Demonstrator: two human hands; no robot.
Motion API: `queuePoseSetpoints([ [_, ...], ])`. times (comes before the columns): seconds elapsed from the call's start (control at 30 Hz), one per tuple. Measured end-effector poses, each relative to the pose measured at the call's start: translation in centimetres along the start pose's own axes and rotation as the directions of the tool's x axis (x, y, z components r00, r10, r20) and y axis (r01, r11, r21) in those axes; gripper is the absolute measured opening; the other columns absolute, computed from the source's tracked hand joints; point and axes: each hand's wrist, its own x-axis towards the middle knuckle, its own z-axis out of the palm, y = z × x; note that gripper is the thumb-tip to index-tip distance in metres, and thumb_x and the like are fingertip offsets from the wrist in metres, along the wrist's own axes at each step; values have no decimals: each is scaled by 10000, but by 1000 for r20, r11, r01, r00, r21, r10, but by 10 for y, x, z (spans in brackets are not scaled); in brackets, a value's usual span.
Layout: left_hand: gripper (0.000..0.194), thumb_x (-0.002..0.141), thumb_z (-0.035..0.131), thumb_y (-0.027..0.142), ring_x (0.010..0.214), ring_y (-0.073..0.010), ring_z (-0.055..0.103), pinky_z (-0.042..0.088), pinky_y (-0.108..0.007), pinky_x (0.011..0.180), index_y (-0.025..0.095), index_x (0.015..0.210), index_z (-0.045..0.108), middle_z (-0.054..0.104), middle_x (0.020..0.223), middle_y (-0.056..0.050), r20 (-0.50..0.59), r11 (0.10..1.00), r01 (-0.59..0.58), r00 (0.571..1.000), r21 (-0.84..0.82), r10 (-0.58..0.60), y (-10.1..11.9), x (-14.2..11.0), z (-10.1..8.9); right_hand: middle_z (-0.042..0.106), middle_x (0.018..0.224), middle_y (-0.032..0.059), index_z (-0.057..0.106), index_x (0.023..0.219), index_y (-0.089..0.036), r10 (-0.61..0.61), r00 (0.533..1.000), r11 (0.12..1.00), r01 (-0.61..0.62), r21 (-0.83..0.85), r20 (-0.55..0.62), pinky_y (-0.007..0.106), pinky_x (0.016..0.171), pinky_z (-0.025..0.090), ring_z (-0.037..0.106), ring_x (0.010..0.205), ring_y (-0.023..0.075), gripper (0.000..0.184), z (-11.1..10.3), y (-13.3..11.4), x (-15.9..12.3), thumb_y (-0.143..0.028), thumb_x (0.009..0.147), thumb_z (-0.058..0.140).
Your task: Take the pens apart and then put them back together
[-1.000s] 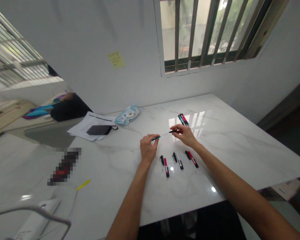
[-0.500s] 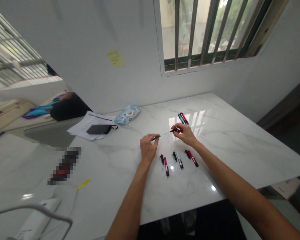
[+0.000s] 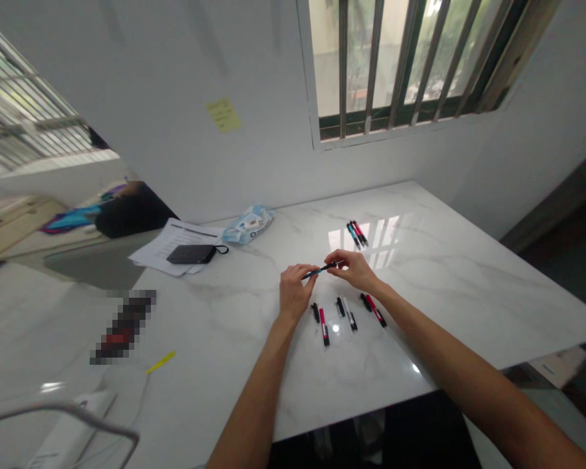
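My left hand (image 3: 294,292) is closed, pinching a blue pen barrel (image 3: 312,273) over the table. The fingers of my right hand (image 3: 356,270) pinch a black pen part (image 3: 329,266), whose end meets the tip of the blue barrel. Whether the two parts are joined I cannot tell. Below my hands lie a red pen barrel (image 3: 324,326) beside a black pen piece (image 3: 315,312), a clear pen barrel (image 3: 350,315) beside another black piece (image 3: 340,307), and a second red barrel (image 3: 376,311) beside a third black piece (image 3: 365,302).
Several whole pens (image 3: 358,232) lie together on the marble-patterned table (image 3: 473,280) beyond my right hand. To the left are papers (image 3: 149,251) under a black power bank (image 3: 191,254), a blue-white packet (image 3: 248,225) and a yellow strip (image 3: 161,361). A barred window (image 3: 390,71) stands behind.
My hands have come closer together, and the gap between the blue barrel and the black part has closed. A thin shaft that showed between them is now hidden.
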Motion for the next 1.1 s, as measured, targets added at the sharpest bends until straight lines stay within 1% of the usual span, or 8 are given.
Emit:
queuePoseSetpoints([
  [0.3,119,901,733,188,974,-221,684,485,-389,917,264,982,775,780,999,-20,1,1000,-17,1000,-9,17,0,-1,1,779,867,23,741,952,-219,28,999,996,-26,-81,29,282,671,481,654,728,160,209,-3,-2,-1,-390,840,778],
  [0.43,114,906,732,192,968,-218,687,486,-387,915,268,981,774,784,998,-16,2,999,-32,999,-14,32,0,-1,1,779,817,29,726,1049,-213,107,992,993,-102,-67,68,273,656,492,669,685,156,278,-5,-7,-2,-447,900,714],
  [0.53,120,896,744,184,968,-220,691,491,-386,909,268,976,775,787,997,-15,-11,999,-14,1000,-30,13,0,0,1,781,913,36,697,1120,-216,69,994,994,-61,-96,86,269,695,507,684,770,160,327,-9,-8,-1,-436,880,733],
  [0.6,124,888,753,177,969,-220,694,495,-384,905,266,971,774,789,998,-14,-20,999,-3,1000,-39,2,0,0,0,768,910,38,704,1060,-204,52,994,991,-40,-127,98,263,688,499,670,766,157,292,-12,-7,-1,-424,871,737],
  [0.7,140,875,768,168,973,-217,700,501,-383,905,262,979,771,792,1009,-9,-26,999,-3,1000,-54,1,0,0,0,729,757,23,715,873,-185,83,990,982,-61,-180,117,258,641,461,614,648,137,274,-14,-7,-1,-442,938,645],
  [0.9,280,856,789,176,939,-216,696,514,-387,903,268,1116,748,791,1008,-15,-16,998,25,1000,-59,-25,0,0,1,708,712,11,713,912,-182,96,987,975,-66,-213,130,253,611,419,579,609,133,289,-11,-8,-3,-455,951,625],
  [1.0,363,846,799,173,926,-213,686,515,-391,915,274,1187,725,788,1010,-10,-8,998,29,1000,-55,-29,0,-1,1,712,716,9,700,929,-185,107,985,977,-79,-200,134,255,630,429,598,623,139,265,-10,-7,-3,-436,952,617],
  [1.1,397,846,798,173,925,-212,678,514,-395,928,281,1219,713,785,1014,-8,-7,998,36,999,-54,-36,0,-1,1,706,704,7,688,868,-188,131,979,975,-98,-200,155,256,634,429,605,628,143,259,-10,-4,-3,-423,948,613],
])
